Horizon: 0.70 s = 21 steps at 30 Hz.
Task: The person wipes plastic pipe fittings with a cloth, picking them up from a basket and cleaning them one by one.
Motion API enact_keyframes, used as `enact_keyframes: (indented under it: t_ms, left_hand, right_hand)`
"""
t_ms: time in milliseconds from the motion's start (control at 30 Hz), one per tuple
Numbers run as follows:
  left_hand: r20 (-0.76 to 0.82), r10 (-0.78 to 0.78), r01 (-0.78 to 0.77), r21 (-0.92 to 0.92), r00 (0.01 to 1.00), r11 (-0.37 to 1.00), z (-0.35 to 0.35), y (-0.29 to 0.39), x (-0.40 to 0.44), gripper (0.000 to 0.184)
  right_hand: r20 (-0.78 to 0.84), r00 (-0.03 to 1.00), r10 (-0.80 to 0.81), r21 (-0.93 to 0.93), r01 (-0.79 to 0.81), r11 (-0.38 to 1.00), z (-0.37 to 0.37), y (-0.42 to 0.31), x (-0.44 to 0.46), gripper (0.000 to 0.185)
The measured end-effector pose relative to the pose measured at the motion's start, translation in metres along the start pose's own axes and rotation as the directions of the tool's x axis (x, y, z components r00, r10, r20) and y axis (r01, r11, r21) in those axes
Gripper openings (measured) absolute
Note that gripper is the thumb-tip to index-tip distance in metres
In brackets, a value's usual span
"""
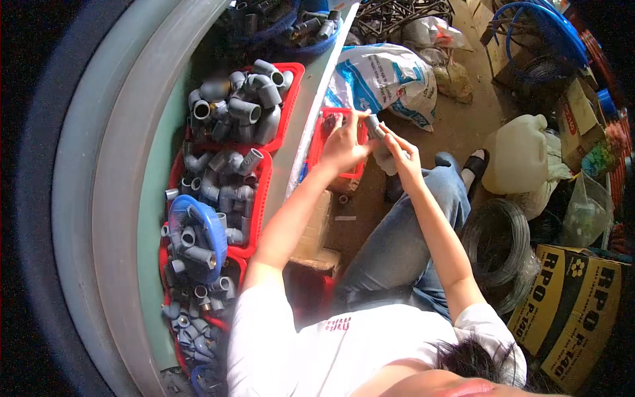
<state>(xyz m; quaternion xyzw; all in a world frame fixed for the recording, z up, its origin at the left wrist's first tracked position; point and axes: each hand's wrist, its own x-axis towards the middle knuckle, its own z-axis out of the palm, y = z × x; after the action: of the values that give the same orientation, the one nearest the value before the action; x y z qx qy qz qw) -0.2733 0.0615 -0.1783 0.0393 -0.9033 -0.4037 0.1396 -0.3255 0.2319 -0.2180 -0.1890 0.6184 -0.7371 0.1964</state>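
Both hands are raised in front of me, above a red basket (317, 149) on the floor. A grey pipe fitting (374, 126) is between them. My right hand (402, 153) has its fingers closed on the fitting, with a pale, blurred piece (385, 161) just below it. To the left, my left hand (345, 144) is held up with its fingers apart, its fingertips close to the fitting's upper end. Whether those fingertips touch it cannot be made out.
Red baskets (270, 198) of grey fittings and a blue basket (218, 231) line the left shelf. A white sack (390, 76) lies ahead. On the right are a plastic jug (519, 155), a wire coil (493, 238) and cardboard boxes (572, 311).
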Motion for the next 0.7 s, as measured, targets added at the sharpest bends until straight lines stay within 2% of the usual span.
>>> enact_keyframes:
  t_ms: [33, 100, 200, 233, 333, 367, 467, 500, 600, 700]
  left_hand:
    - [0.000, 0.026, -0.026, -0.055, 1.000, 0.998, 0.001, -0.003, 0.001, 0.068]
    - [-0.005, 0.075, -0.075, -0.165, 0.997, 0.983, 0.006, -0.009, 0.002, 0.067]
    - [0.048, 0.119, -0.102, -0.264, 0.992, 0.959, 0.020, -0.012, -0.002, 0.070]
    - [0.022, 0.144, -0.139, -0.149, 0.989, 0.979, 0.020, -0.011, -0.004, 0.077]
    - [0.094, 0.139, -0.135, -0.047, 0.986, 0.990, 0.015, -0.015, -0.003, 0.083]
    - [0.040, 0.221, -0.223, 0.050, 0.974, 0.974, 0.020, -0.023, -0.003, 0.081]
    - [-0.040, 0.300, -0.275, 0.300, 0.953, 0.913, 0.012, -0.009, -0.003, 0.075]
    - [-0.030, 0.255, -0.240, 0.255, 0.966, 0.937, 0.008, -0.001, -0.003, 0.068]
    - [-0.026, 0.273, -0.249, 0.333, 0.962, 0.909, 0.008, -0.007, -0.003, 0.064]
    - [-0.090, 0.189, -0.162, 0.245, 0.978, 0.956, 0.007, -0.007, 0.001, 0.059]
  right_hand:
    - [0.006, 0.999, 0.046, 0.027, -0.046, 0.999, -0.001, -0.002, 0.000, 0.042]
    - [0.009, 0.993, 0.121, 0.226, -0.120, 0.967, -0.001, -0.004, 0.004, 0.043]
    - [0.053, 0.968, 0.245, 0.476, -0.240, 0.846, 0.000, -0.012, 0.008, 0.048]
    - [0.075, 0.962, 0.262, 0.495, -0.264, 0.828, 0.000, -0.016, 0.008, 0.048]
    - [0.059, 0.963, 0.264, 0.461, -0.261, 0.848, 0.001, -0.010, 0.009, 0.047]
    - [0.041, 0.966, 0.255, 0.432, -0.247, 0.867, 0.002, -0.007, 0.010, 0.047]
    - [-0.038, 0.970, 0.241, 0.414, -0.205, 0.887, 0.005, -0.006, 0.010, 0.047]
    - [-0.067, 0.974, 0.217, 0.368, -0.178, 0.913, 0.006, -0.009, 0.011, 0.045]
    - [0.002, 0.983, 0.185, 0.403, -0.170, 0.899, 0.006, -0.007, 0.008, 0.044]
    - [0.064, 0.957, 0.284, 0.400, -0.285, 0.871, 0.003, -0.015, 0.007, 0.046]
